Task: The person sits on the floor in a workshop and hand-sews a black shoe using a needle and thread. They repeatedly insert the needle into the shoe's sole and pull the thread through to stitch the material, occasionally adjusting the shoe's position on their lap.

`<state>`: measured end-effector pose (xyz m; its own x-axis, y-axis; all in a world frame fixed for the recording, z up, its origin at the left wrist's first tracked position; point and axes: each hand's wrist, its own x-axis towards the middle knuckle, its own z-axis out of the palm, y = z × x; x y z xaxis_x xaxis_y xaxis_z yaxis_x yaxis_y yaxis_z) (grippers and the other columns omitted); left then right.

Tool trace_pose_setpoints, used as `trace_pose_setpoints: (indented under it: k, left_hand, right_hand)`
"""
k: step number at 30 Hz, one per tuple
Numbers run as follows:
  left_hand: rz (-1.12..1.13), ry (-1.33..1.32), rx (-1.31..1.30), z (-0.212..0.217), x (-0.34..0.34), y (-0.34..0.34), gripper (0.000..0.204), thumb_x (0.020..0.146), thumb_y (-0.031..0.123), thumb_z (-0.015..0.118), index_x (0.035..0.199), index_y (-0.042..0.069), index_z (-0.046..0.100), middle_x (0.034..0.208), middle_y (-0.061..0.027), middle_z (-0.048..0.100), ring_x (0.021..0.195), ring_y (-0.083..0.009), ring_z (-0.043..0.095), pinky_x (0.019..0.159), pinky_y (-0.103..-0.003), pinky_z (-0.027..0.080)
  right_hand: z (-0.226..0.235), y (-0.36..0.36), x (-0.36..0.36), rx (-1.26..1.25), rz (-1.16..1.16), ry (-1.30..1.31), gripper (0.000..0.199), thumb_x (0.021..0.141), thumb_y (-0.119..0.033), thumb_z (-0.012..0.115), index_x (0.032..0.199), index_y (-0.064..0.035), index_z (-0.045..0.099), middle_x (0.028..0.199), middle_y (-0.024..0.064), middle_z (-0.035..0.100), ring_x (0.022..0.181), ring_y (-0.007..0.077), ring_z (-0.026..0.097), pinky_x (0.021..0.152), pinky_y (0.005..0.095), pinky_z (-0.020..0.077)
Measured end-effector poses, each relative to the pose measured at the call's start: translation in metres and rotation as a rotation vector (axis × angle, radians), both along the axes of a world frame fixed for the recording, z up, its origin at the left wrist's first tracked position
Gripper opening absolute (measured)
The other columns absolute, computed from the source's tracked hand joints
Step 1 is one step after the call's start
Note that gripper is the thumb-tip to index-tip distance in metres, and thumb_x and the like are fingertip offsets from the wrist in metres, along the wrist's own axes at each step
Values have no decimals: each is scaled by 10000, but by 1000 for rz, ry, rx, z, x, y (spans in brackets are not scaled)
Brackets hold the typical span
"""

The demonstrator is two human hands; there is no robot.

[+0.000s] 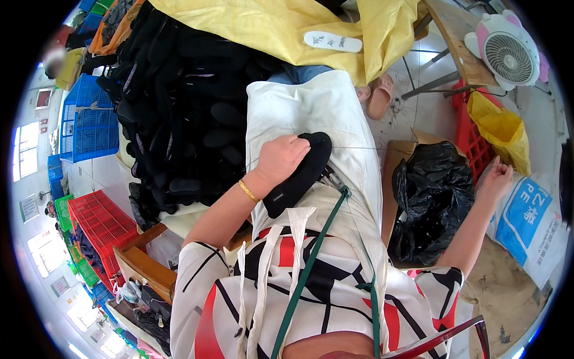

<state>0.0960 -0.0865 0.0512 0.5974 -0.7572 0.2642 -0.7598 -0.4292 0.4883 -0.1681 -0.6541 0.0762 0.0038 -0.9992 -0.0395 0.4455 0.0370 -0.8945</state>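
Note:
A black cloth shoe (297,179) lies on the white apron (287,107) over my lap. My left hand (282,159) is closed around its upper edge. From the shoe a thin dark thread (356,148) runs taut to the right, and I lose sight of it over the box. My right hand (496,178) is stretched far out to the right, its fingers drawn together; what they hold is too small to make out. Small metal snips (332,178) hang on a green cord (317,245) beside the shoe.
A large pile of black shoes (179,96) rises at the left. To the right stands a cardboard box (391,179) with a black plastic bag (427,197). Beyond are a red crate (472,140), a yellow bag (502,128) and a fan (508,51) on a wooden table (454,45).

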Motion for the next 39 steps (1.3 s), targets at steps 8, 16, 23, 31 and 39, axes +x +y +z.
trace_pose_setpoints:
  k: [8,16,23,31,39]
  left_hand:
    - [-92,-90,243,-13,12,-1,94,842,161,648,775,105,611,708,-52,586,677,-267,616,574,-391,493]
    - [-166,-205,194,-7,11,-13,67,816,130,649,762,94,635,807,-47,579,800,-236,600,670,-358,521]
    - [30,397,-23,-13,10,-10,85,846,133,674,815,53,671,798,-88,607,777,-241,614,692,-331,517]
    - [266,1138,-167,-30,9,0,185,914,198,691,929,14,709,808,-21,662,622,-90,584,566,-236,493]
    - [329,1200,-189,-45,8,1,200,900,191,701,927,-7,706,794,-17,666,607,-80,571,534,-229,473]
  right_hand:
    - [76,-50,-8,-130,224,-4,230,1020,-52,460,809,32,497,705,66,465,625,158,468,1062,563,488]
    - [167,-96,-15,-375,185,77,240,950,43,508,714,52,469,674,122,472,648,194,503,1079,592,466]
    - [141,-68,-12,-508,-55,532,84,934,-54,594,980,10,621,869,103,653,865,202,634,906,348,515]
    - [10,254,136,-813,1184,918,200,828,-9,651,1019,-54,694,980,108,691,929,261,672,841,338,531]
    - [-23,346,176,-1591,1312,849,70,742,-105,651,757,-83,586,761,69,568,838,264,625,657,390,527]
